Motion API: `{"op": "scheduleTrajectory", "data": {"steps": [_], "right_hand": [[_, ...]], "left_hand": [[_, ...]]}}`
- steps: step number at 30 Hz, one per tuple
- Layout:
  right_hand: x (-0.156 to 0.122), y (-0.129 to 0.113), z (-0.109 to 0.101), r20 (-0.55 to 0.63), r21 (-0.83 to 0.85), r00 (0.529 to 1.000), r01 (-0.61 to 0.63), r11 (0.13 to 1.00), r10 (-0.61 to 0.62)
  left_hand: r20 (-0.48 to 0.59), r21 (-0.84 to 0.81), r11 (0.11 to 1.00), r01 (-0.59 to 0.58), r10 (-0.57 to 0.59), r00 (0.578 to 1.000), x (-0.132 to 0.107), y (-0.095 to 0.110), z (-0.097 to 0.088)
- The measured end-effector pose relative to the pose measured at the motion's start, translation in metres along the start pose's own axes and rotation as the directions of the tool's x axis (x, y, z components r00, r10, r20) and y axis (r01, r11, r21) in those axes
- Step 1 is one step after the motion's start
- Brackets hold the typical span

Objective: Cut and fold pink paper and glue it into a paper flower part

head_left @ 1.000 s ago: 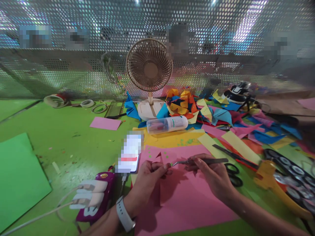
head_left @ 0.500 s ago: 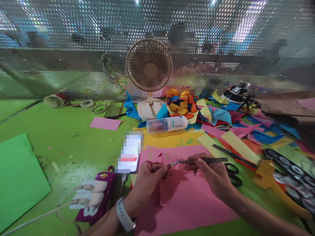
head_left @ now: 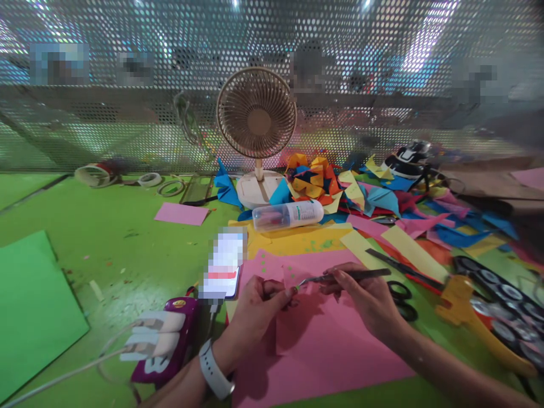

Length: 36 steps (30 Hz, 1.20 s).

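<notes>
My right hand (head_left: 361, 289) is closed around dark metal tweezers (head_left: 365, 273), whose thin bent tip points left. That tip meets a tiny green paper bit (head_left: 296, 287) at the thumb of my left hand (head_left: 266, 303). Thumb and fingers of the left hand are pinched on a piece of pink paper (head_left: 291, 273), partly hidden behind them. Both hands are over a large pink sheet (head_left: 340, 362). Several small green dots show on the pink near its far edge. More green bits (head_left: 321, 245) lie scattered on a yellow sheet (head_left: 280, 238) just beyond.
A lit phone (head_left: 223, 266) and a purple power strip (head_left: 170, 340) with cables sit left. Black-handled scissors (head_left: 402, 300), a cutter knife (head_left: 403, 269) and a yellow tape dispenser (head_left: 480, 323) lie right. Behind are a clear-capped bottle (head_left: 289, 215), a fan (head_left: 258, 122) and folded paper (head_left: 314, 178).
The tweezers' tip and the green bit have shifted very slightly right and down at the left thumb. The pink piece between the hands has tilted a little. Otherwise the hands stay put.
</notes>
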State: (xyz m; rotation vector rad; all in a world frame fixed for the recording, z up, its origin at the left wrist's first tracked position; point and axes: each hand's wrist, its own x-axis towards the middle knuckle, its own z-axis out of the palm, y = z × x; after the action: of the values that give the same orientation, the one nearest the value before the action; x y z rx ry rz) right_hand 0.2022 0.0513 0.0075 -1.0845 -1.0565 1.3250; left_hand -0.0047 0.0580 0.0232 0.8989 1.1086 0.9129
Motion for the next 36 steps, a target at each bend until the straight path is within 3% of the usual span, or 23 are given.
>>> {"op": "scheduleTrajectory", "data": {"steps": [9, 27, 36], "right_hand": [[0.0012, -0.0041, -0.0024, 0.012, -0.015, 1.0, -0.026, 1.0, 0.026], [0.0042, -0.008, -0.0032, 0.074, -0.015, 0.996, -0.048, 0.999, 0.049], [0.0057, -0.0081, -0.004, 0.071, -0.013, 0.996, -0.052, 0.999, 0.053]], "left_hand": [[-0.032, -0.018, 1.0, 0.006, -0.006, 0.999, -0.0014, -0.0005, 0.0003], [0.036, -0.059, 0.997, -0.048, 0.051, 0.998, 0.0009, -0.0062, -0.0012], [0.009, -0.032, 0.998, -0.059, 0.06, 0.998, 0.0005, -0.0065, -0.0008]]}}
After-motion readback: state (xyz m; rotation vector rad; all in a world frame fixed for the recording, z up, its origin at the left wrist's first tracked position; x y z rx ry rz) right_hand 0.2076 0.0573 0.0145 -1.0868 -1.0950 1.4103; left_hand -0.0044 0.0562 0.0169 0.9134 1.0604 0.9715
